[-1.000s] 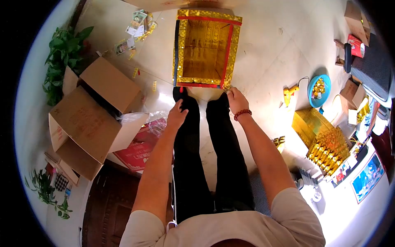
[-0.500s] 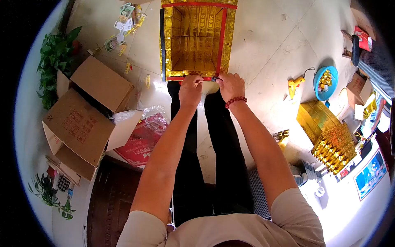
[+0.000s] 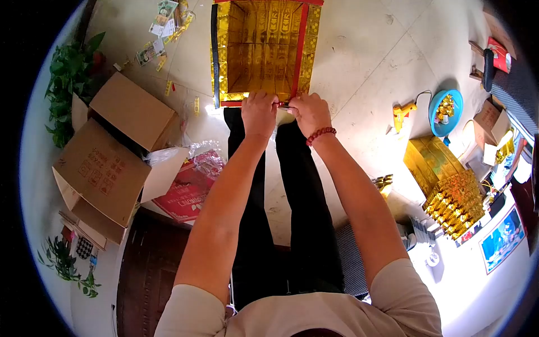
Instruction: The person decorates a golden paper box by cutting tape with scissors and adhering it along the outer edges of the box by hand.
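A gold-patterned box (image 3: 309,62) stands at the top of the view with its mouth towards me. Red strip (image 3: 231,104) trims its near and right edges, and a black strip (image 3: 215,56) runs down its left edge. My left hand (image 3: 259,115) is closed at the near edge, its fingertips pinching the red strip. Just beside it my right hand (image 3: 310,115) is closed round a small slim tool (image 3: 284,105), dark and silvery, whose kind I cannot make out. The tool lies between both hands' fingertips.
Cardboard boxes (image 3: 106,168) stand on the left near a red package (image 3: 188,191). At right are a yellow glue gun (image 3: 400,115), a blue basin (image 3: 456,106) holding gold pieces, and a gold box (image 3: 429,160) beside gold ornaments (image 3: 455,199). Paper notes (image 3: 163,19) lie upper left.
Both hands have come closer together at the near edge, the right one shifting left towards the left one. The box and surroundings sit slightly further up and left in view.
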Available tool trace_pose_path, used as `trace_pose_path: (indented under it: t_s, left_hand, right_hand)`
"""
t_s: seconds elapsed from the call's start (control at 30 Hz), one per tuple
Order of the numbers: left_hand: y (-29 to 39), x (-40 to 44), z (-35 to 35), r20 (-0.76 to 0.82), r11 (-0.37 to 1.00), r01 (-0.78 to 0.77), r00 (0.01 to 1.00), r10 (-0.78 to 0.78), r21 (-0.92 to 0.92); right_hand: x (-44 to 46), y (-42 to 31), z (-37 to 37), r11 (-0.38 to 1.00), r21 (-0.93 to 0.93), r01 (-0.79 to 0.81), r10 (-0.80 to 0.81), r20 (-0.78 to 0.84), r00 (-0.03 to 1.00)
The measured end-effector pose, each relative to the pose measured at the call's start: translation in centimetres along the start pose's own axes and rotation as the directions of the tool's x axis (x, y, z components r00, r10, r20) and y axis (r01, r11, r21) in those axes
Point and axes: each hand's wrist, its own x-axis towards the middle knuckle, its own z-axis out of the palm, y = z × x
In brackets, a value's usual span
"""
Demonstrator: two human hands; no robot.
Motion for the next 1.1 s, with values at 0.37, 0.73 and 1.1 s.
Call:
trace_pose_path:
  t_s: [0.37,0.73,1.1]
  left_hand:
    - [0.5,0.7,0.8,0.078,0.993,-0.106,0.992,0.102,0.055]
    - [0.4,1.8,0.7,0.193,0.923,-0.373,0.916,0.352,0.089]
    - [-0.9,-0.8,0.3,0.198,0.871,-0.444,0.892,0.407,0.211]
  right_hand:
    - [-2.1,1.0,-0.2,0.968,0.201,-0.153,0.156,-0.001,0.988]
    - [-4.1,2.3,-0.2,0.949,0.209,-0.238,0.227,0.073,0.971]
    - [-3.9,2.8,0.6,0.876,0.368,-0.312,0.316,0.051,0.947]
